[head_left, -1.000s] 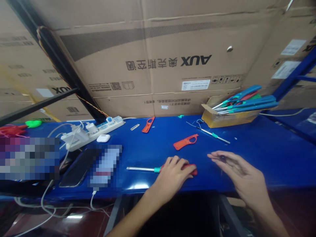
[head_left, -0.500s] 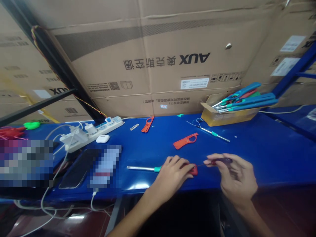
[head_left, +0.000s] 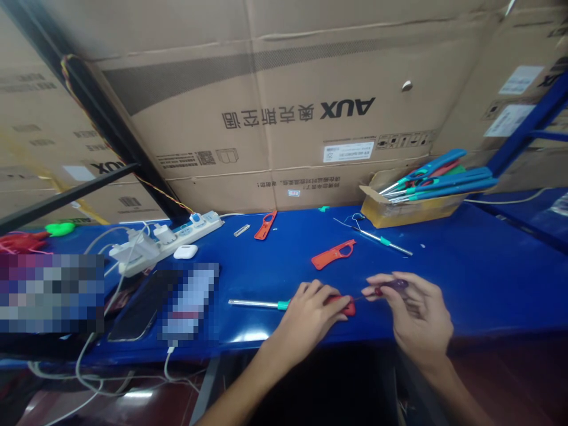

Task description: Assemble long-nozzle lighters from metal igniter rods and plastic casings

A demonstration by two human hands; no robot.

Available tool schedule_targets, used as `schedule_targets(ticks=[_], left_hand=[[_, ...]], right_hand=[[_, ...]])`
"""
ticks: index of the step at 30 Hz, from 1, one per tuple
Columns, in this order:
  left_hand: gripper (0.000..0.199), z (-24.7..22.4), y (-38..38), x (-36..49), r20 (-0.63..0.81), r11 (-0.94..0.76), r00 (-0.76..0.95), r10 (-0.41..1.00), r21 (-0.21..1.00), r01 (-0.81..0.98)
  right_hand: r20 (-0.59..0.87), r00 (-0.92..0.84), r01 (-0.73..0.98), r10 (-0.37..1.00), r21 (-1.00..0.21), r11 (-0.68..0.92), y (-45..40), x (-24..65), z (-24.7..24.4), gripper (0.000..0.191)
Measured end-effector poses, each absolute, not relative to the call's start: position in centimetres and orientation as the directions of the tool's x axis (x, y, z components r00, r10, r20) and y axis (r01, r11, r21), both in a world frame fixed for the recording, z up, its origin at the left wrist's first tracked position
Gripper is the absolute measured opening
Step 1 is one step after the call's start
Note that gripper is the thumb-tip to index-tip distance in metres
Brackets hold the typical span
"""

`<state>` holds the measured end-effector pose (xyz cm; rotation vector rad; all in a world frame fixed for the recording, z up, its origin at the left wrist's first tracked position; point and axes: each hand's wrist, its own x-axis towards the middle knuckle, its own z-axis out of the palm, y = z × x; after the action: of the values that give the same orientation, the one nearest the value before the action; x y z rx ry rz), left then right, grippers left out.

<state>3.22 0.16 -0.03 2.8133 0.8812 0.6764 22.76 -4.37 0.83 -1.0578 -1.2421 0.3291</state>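
My left hand (head_left: 310, 310) is closed over the red handle of a long-necked lighter (head_left: 260, 304), pressing it to the blue table. The lighter's metal tube and green collar stick out to the left, and its red end shows past my fingertips. In my right hand (head_left: 419, 316) is a screwdriver (head_left: 394, 286) with a dark red handle, gripped between thumb and fingers. Its thin shaft points left and its tip is at or close to the red end; contact is unclear. Just beyond my hands lies a loose orange-red handle shell (head_left: 332, 255).
Another red shell (head_left: 265, 226), a small blade-like piece (head_left: 242, 230) and a metal tube with wires (head_left: 384, 240) lie farther back. A carton (head_left: 417, 213) holds several blue lighters. Left are a power strip (head_left: 177, 239), an earphone case (head_left: 185, 252) and phones (head_left: 144, 305).
My right hand has moved slightly left with the screwdriver, bringing its tip closer to the red end of the lighter. My left hand stays on the handle.
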Motion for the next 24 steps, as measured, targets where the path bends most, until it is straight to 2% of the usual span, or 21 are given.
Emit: schedule_targets(ticks=[17, 24], left_hand=[[0.032, 0.26, -0.01, 3.3, 0.369, -0.822, 0.735, 0.569, 0.227, 0.522], [0.032, 0.25, -0.03, 3.29, 0.363, -0.82, 0.736, 0.571, 0.215, 0.53]], right_hand=[[0.596, 0.336, 0.352, 0.729, -0.798, 0.49, -4.51, 22.75, 1.1, 0.025], [0.636, 0.271, 0.41, 0.723, -0.756, 0.511, -4.37, 23.02, 0.62, 0.03]])
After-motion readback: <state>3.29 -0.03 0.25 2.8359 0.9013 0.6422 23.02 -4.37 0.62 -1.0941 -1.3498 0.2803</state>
